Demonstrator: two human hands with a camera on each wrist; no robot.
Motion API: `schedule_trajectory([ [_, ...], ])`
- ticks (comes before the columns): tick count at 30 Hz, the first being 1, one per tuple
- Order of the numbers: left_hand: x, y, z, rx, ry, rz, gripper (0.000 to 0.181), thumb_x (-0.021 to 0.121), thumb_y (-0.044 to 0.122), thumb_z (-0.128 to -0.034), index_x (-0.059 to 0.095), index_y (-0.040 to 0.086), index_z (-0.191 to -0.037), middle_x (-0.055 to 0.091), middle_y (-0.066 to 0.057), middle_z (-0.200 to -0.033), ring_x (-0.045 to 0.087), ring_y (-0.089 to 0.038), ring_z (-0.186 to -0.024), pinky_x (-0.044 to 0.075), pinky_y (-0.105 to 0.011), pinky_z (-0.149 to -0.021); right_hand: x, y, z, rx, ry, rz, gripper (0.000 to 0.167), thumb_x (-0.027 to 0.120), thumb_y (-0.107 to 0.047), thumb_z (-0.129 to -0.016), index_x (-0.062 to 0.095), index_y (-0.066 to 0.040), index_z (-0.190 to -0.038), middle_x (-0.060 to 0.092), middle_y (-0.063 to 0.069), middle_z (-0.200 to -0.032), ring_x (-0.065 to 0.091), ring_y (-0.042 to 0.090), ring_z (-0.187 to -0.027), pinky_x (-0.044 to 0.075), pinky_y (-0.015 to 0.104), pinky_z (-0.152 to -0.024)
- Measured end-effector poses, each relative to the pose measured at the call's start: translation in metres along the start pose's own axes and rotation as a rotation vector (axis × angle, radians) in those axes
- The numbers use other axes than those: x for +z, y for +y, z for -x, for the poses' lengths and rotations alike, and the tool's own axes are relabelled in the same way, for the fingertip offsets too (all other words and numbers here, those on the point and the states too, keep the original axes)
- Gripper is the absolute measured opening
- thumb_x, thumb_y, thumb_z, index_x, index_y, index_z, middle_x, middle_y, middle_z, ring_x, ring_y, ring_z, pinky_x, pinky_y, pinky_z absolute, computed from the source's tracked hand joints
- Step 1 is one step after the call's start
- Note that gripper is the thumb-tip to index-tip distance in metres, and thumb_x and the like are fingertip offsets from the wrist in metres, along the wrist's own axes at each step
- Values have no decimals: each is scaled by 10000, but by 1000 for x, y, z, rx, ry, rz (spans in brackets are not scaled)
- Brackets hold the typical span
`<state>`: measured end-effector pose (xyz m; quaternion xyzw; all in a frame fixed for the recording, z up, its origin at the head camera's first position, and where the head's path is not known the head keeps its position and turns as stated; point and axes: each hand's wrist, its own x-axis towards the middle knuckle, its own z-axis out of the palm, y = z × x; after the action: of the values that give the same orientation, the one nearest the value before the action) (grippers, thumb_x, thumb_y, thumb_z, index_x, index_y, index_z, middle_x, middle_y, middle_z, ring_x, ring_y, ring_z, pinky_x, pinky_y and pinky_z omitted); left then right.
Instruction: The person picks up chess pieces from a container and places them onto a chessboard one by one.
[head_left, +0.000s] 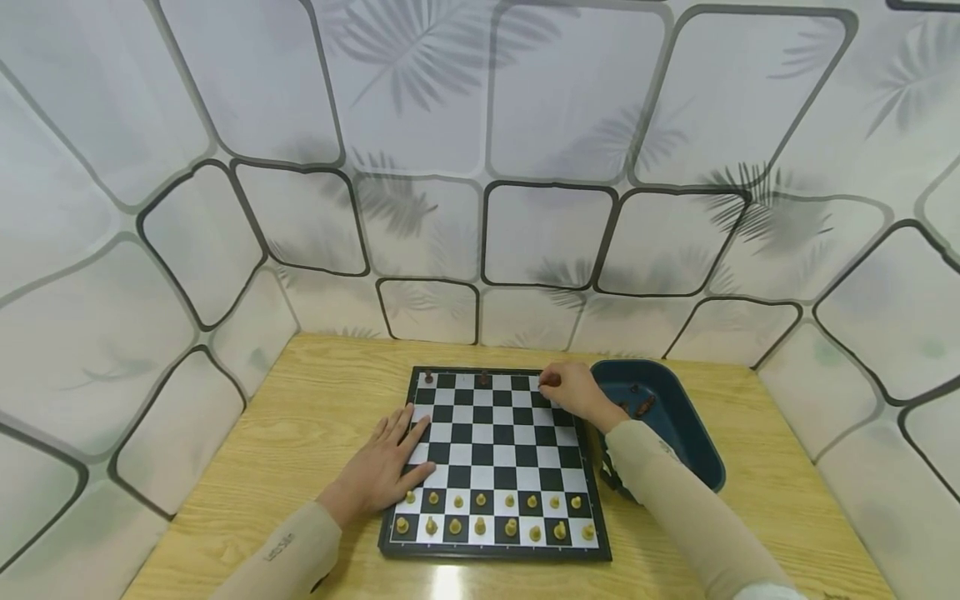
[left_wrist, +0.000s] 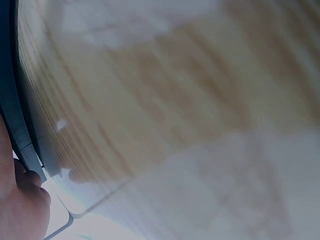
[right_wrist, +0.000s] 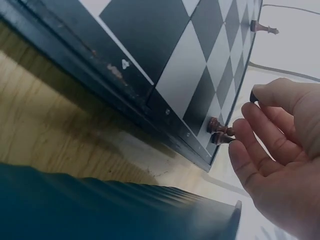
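Note:
A black-and-white chessboard (head_left: 483, 433) lies on the table. My left hand (head_left: 382, 462) rests on its left edge, palm down with fingers spread. At the far right corner my right hand (head_left: 573, 389) pinches a small dark chess piece (right_wrist: 253, 96) between thumb and forefinger; its kind is hidden. Two reddish-brown pieces (right_wrist: 220, 126) stand close together by the other fingers in the right wrist view. Along the far row are a brown piece (head_left: 428, 377) at the left corner and another brown piece (head_left: 484, 380) near the middle. Yellow pieces (head_left: 480, 525) fill the two near rows.
A dark blue tray (head_left: 693, 425) sits right of the board, partly under my right forearm, with a few brown pieces (head_left: 645, 406) inside. The wooden table (head_left: 300, 417) meets patterned walls (head_left: 442, 233) at the back and sides.

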<state>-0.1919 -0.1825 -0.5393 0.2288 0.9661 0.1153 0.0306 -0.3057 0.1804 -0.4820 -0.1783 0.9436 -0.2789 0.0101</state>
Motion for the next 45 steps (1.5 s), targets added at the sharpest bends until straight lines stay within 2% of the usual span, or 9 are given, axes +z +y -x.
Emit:
schedule_trajectory([
  [9, 0, 0, 0, -5, -1, 4, 842, 393, 664, -1063, 263, 110, -1684, 121, -227, -1758, 177, -415, -1631, 174, -559, -1336, 5, 2, 1, 14, -22, 16, 127, 729, -96, -972, 782, -17, -1056, 785, 118, -1008, 729, 255, -920, 619, 439, -811],
  [20, 1, 0, 0, -4, 1, -1, 844, 393, 666, -1062, 263, 109, -1684, 123, -229, -1757, 175, -416, -1631, 172, -558, -1337, 8, 2, 3, 12, -39, 35, 138, 737, -93, -962, 788, -8, -1058, 788, 128, -1007, 733, 268, -924, 622, 439, -815],
  [32, 1, 0, 0, -5, 8, -4, 842, 384, 669, -1063, 264, 111, -1683, 136, -228, -1756, 188, -415, -1629, 183, -559, -1335, 9, 2, 3, -12, -24, 52, 120, 746, -87, -949, 790, -9, -1028, 784, 121, -972, 725, 265, -893, 615, 447, -803],
  [39, 2, -1, -1, -12, 1, -9, 841, 389, 668, -1062, 266, 115, -1684, 142, -231, -1755, 190, -413, -1629, 172, -551, -1339, 8, 1, 3, 19, -47, 51, 140, 736, -107, -970, 787, -19, -1066, 788, 123, -1024, 733, 274, -945, 619, 460, -840],
  [45, 2, 0, -1, -12, 6, -17, 836, 384, 665, -1065, 267, 114, -1683, 150, -232, -1753, 193, -409, -1628, 181, -547, -1337, 2, -2, 3, 41, -65, 21, 179, 726, -122, -983, 777, -6, -1109, 786, 129, -1042, 733, 267, -947, 624, 434, -813],
])
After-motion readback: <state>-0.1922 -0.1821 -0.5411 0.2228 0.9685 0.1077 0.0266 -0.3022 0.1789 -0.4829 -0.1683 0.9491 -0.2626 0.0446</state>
